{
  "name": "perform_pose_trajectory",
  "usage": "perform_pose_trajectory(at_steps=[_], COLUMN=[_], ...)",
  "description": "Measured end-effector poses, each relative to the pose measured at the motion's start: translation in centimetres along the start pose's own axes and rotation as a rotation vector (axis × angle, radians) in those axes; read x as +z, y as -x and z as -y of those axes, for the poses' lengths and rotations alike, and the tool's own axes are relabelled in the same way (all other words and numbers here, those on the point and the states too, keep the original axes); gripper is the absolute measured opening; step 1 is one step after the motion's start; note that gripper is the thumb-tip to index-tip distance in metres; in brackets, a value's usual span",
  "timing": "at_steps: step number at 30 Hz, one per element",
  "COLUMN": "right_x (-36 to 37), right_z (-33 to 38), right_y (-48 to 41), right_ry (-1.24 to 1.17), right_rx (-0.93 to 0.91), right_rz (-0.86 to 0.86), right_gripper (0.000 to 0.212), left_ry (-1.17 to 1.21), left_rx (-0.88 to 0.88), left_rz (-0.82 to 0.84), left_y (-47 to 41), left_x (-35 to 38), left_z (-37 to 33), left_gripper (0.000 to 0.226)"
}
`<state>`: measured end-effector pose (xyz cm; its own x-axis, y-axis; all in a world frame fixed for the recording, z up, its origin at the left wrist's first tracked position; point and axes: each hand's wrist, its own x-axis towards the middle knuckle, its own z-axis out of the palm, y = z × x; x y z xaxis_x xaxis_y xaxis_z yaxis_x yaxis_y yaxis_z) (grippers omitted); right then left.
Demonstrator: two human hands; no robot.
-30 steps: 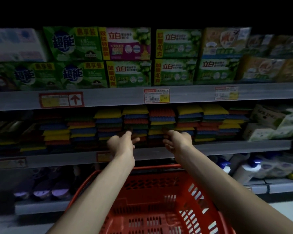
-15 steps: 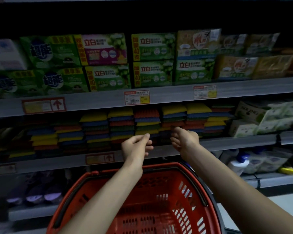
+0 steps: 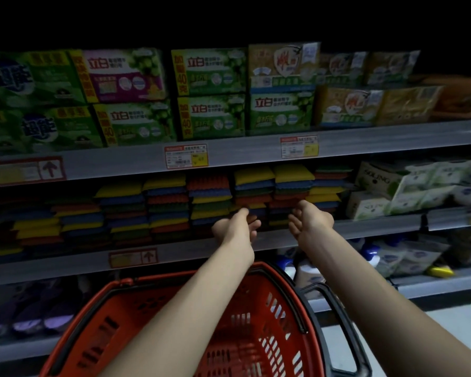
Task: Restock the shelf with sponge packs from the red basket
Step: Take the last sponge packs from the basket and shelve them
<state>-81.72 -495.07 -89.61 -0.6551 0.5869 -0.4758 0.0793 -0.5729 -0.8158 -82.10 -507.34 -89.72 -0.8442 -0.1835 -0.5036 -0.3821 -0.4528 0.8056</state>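
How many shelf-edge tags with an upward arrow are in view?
2: one arrow tag on the upper shelf edge at left, another on the sponge shelf edge, lower centre-left. Others may sit off-frame.

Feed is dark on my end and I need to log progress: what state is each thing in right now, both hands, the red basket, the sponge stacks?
Left hand: empty, fingers loosely curled, at the shelf edge.
Right hand: empty, open, reaching toward the stacks.
Red basket: below the arms, visible part holds no packs; black handle folded down.
Sponge packs: stacked flat in columns on the middle shelf.
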Motion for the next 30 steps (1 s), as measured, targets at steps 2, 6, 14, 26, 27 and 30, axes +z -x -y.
perform_pose_trajectory(at_steps=[2,6,14,26,27,30], right_x=[-0.3,-0.5,-0.8,-2.7,-3.1,-3.8], right_z=[0.3,0.6,0.1,1.3,1.5,2.1], right_y=[-0.5,-1.5,-2.9,-4.1,-4.4,-5.3], right_ry=[0.013,0.001,0.168,0.131,0.118,0.056], right_rx=[0.005,0.028,-0.068,-0.108,-0.122,-0.126], right_rz=[0.001,-0.010,-0.004,0.027,-0.003,-0.048], right_gripper=[0.031,0.015,0.052,0.031,0.031,0.010], left_ry=[0.014,0.017,0.010,-0.008,-0.018,-0.057], left_rx=[-0.006,0.011,0.029,0.060,0.068,0.086], left_rz=[-0.028,-0.055,-0.079,-0.038,-0.027,0.035], left_y=[-0.1,-0.2,-0.7,-0.4,-0.2,0.4], left_x=[0.3,0.6,0.8,0.6,0.7,1.2], left_z=[-0.2,-0.2,-0.1,0.9,1.2,1.8], left_gripper=[0.020,0.020,0.013,0.020,0.019,0.016])
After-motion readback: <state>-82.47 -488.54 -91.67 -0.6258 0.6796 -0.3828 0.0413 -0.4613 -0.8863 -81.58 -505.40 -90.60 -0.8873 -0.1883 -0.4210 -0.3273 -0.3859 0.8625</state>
